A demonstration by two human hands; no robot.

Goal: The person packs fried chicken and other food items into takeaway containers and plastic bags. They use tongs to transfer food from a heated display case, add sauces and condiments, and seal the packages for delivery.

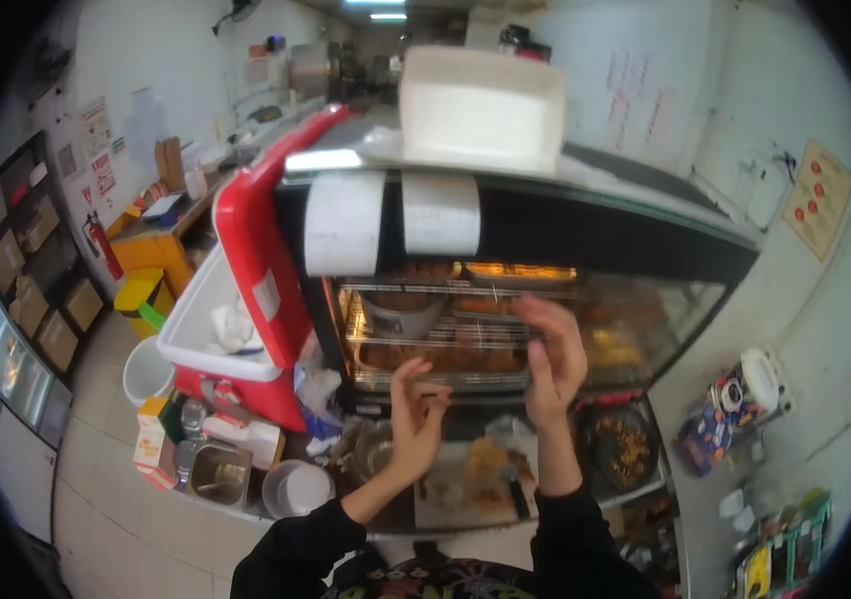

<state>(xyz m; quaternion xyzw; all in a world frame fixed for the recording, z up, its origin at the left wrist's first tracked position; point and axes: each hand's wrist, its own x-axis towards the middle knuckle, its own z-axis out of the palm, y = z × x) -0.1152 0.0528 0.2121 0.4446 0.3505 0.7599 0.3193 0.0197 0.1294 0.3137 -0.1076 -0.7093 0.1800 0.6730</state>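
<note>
My left hand is raised over the worktop with its fingers loosely curled and apart, holding nothing I can see. Level with the warmer's shelves, my right hand has its thumb apart from its bent fingers; it too looks bare. Both are in front of a lit glass food warmer. Inside, a grey pot and a metal tray of food sit on wire racks. Below my hands lies a cutting board with food pieces and a dark-handled knife, whose blade is hard to make out.
An open paper box stands on top of the warmer, and paper slips hang from its edge. To the left is a red-and-white cooler with its lid raised. A dark pan of food is at the right, a white tub at the left.
</note>
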